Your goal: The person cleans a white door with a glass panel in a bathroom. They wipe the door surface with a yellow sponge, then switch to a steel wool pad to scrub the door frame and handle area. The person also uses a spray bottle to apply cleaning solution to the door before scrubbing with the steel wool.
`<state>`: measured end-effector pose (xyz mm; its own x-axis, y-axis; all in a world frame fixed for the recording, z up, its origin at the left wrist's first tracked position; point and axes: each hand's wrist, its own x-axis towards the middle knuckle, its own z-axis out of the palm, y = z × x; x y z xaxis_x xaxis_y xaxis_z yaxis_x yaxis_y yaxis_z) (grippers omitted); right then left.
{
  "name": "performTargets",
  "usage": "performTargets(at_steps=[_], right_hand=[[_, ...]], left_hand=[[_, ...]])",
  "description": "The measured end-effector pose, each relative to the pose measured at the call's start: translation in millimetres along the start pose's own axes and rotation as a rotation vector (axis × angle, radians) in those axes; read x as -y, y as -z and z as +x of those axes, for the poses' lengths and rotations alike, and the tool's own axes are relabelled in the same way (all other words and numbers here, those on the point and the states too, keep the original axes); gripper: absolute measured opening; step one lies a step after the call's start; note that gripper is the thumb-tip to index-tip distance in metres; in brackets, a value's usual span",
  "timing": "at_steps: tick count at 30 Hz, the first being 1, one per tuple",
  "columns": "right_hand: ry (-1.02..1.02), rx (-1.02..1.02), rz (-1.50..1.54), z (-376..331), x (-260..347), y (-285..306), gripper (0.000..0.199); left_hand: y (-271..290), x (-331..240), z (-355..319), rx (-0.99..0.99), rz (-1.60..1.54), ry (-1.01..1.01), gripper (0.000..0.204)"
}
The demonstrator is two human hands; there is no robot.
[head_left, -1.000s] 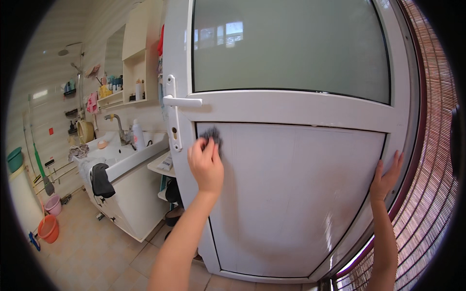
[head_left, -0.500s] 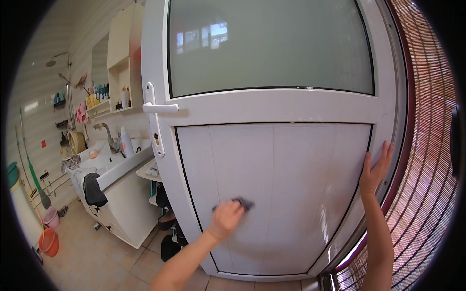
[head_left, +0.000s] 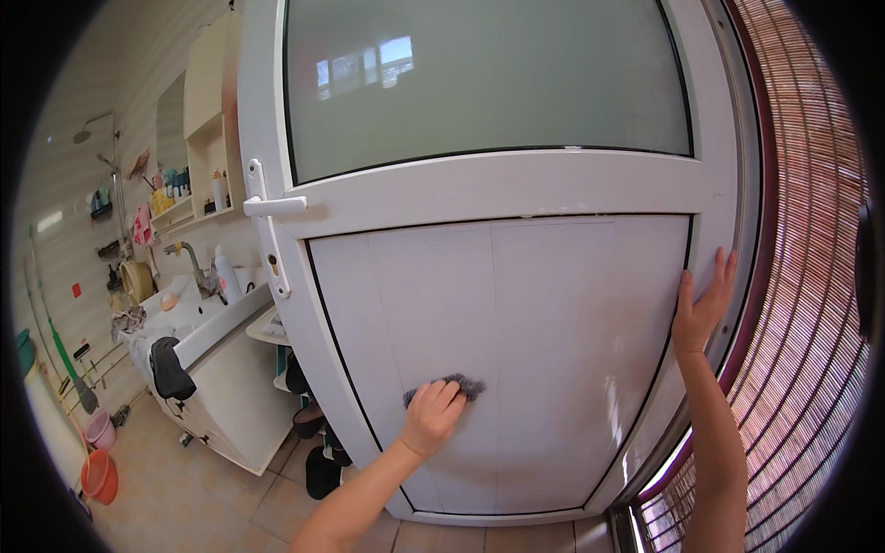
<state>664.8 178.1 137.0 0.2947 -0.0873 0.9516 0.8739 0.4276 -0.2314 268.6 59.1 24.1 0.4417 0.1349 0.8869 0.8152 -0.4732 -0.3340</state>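
A white door (head_left: 424,191) with a frosted glass upper pane (head_left: 498,83) and a white lower panel (head_left: 553,350) stands in front of me. My left hand (head_left: 433,419) is closed round a crumpled dark grey cloth (head_left: 468,386), pressed against the lower panel left of its middle. Part of the cloth is hidden behind the fingers. My right hand (head_left: 702,309) rests flat on the door's right-hand frame, fingers spread and holding nothing. The white lever handle (head_left: 277,206) is on the door's left side, away from both hands.
Left of the door is a white washbasin (head_left: 207,313) with a tap (head_left: 196,263) and a dark cloth (head_left: 171,369) over its edge. Shoes (head_left: 321,470) sit on a rack beside the door. An orange bucket (head_left: 100,477) stands far left; a slatted blind (head_left: 811,276) hangs at right.
The view has shifted, so the door sits further left and higher. Against the panel, my left hand with the cloth has moved slightly right and down. My right hand stays on the frame.
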Motion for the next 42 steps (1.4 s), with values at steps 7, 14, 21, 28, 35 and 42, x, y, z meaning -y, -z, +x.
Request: performTargets(at_steps=[7,14,21,28,35,42], right_hand=[[-0.009,0.020,-0.005,-3,-5,2,0.061],[-0.008,0.008,0.018,-1,-1,1,0.062],[-0.007,0.013,0.031,-4,-5,2,0.062],[-0.027,0.005,0.038,-3,-6,1,0.063],[-0.030,0.013,0.050,-2,-5,-1,0.063],[0.004,-0.004,0.048,-2,-13,2,0.062]], left_hand=[[20,39,142,-0.354,0.108,0.204,0.015],[-2,-24,20,0.100,0.043,0.037,0.014],[14,9,94,-0.138,0.091,0.287,0.011],[-22,-6,94,-0.166,0.059,0.166,0.014],[-18,-38,47,0.091,0.005,0.097,0.017],[-9,23,186,-0.434,0.144,0.118,0.013]])
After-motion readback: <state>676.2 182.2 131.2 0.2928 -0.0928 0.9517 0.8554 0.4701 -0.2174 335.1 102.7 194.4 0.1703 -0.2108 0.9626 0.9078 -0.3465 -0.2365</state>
